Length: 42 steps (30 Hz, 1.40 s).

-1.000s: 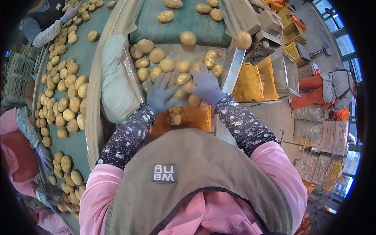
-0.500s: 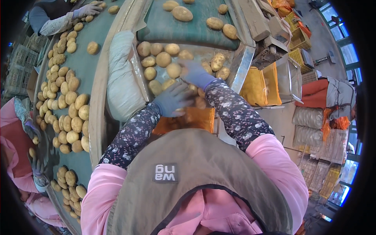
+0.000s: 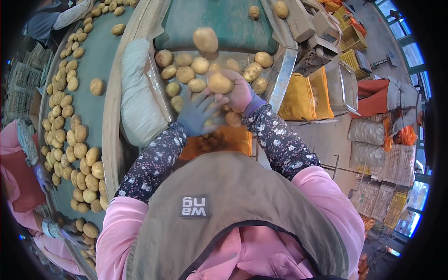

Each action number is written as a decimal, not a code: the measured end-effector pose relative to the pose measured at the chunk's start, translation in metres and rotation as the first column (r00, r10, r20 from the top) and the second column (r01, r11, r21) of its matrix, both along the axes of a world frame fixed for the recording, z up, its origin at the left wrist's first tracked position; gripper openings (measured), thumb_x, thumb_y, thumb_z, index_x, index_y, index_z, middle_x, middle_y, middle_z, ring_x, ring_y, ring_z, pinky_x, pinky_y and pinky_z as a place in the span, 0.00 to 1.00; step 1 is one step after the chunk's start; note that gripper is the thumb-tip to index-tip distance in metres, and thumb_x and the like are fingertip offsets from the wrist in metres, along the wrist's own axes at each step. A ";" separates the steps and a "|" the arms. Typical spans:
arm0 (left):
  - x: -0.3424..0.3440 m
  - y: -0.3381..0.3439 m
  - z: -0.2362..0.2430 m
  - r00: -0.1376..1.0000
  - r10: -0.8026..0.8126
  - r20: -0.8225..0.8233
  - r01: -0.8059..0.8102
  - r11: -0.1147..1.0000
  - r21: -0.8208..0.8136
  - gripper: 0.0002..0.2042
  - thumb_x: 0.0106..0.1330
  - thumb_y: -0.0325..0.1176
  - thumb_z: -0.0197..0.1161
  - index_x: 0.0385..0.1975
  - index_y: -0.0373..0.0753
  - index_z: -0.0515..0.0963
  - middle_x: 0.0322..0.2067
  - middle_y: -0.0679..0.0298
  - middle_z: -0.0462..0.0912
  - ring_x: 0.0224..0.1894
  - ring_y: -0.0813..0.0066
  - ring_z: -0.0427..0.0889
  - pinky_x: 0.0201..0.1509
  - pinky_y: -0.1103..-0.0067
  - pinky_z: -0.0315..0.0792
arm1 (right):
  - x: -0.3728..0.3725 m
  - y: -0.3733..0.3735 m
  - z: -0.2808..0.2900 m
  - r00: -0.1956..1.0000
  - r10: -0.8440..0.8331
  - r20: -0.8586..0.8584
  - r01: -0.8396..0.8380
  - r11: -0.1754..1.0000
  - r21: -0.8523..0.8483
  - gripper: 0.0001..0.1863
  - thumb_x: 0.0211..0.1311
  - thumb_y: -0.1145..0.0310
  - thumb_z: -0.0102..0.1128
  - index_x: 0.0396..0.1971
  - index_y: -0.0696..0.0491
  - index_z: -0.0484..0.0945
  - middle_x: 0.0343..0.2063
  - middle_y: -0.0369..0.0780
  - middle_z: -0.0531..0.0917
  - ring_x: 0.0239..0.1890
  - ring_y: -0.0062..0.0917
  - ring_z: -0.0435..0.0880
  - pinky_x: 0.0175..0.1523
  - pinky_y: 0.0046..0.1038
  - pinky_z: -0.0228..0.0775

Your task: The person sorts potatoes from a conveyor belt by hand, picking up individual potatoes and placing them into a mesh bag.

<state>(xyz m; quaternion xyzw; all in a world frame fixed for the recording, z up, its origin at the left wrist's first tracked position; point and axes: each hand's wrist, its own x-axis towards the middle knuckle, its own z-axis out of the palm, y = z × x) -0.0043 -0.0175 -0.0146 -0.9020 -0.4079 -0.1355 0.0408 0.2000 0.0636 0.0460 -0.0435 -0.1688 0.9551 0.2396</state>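
Note:
My right hand, gloved with a purple cuff, is turned palm up and closed round a potato above the metal tray. To its left, my left hand in a blue-grey glove has its fingers spread, low over the tray's near edge. A potato lies by its fingertips; anything under the palm is hidden. More potatoes sit across the tray. An orange bag with potatoes inside hangs below the near edge. A slightly blurred potato is at the belt's tray end.
A green belt leads into the tray's far side. White padded sheeting covers the tray's left side. Another belt full of potatoes runs at left, with co-workers' hands beside it. Yellow-orange bags hang at right.
My right hand has turned palm up and now holds a potato. My left hand has shifted slightly left, its fingers wider apart. Potatoes on the left belt have moved nearer.

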 end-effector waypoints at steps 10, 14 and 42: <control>-0.009 0.001 -0.020 0.900 -0.422 -0.111 0.403 0.901 -0.159 0.26 0.66 0.60 0.58 0.61 0.58 0.76 0.63 0.58 0.73 0.69 0.53 0.66 0.77 0.49 0.51 | 0.005 0.029 0.010 0.356 -0.820 0.449 -0.156 0.422 0.893 0.25 0.63 0.67 0.67 0.59 0.53 0.74 0.43 0.41 0.84 0.37 0.27 0.84 0.42 0.29 0.78; -0.009 0.001 -0.016 0.834 -0.544 -0.096 0.550 0.833 0.055 0.25 0.65 0.60 0.58 0.59 0.59 0.77 0.62 0.59 0.74 0.71 0.54 0.64 0.77 0.48 0.50 | -0.019 0.040 0.038 0.247 -0.761 0.600 -0.186 0.570 0.800 0.24 0.61 0.69 0.63 0.59 0.51 0.76 0.44 0.47 0.85 0.41 0.42 0.85 0.44 0.40 0.78; -0.001 -0.013 0.016 0.987 -0.156 0.031 0.159 0.983 -0.087 0.27 0.60 0.56 0.66 0.60 0.59 0.77 0.71 0.58 0.66 0.74 0.44 0.58 0.76 0.44 0.49 | -0.047 0.020 0.022 0.609 -0.783 0.125 0.281 0.361 0.889 0.24 0.73 0.52 0.60 0.56 0.55 0.74 0.47 0.45 0.81 0.44 0.31 0.84 0.38 0.26 0.80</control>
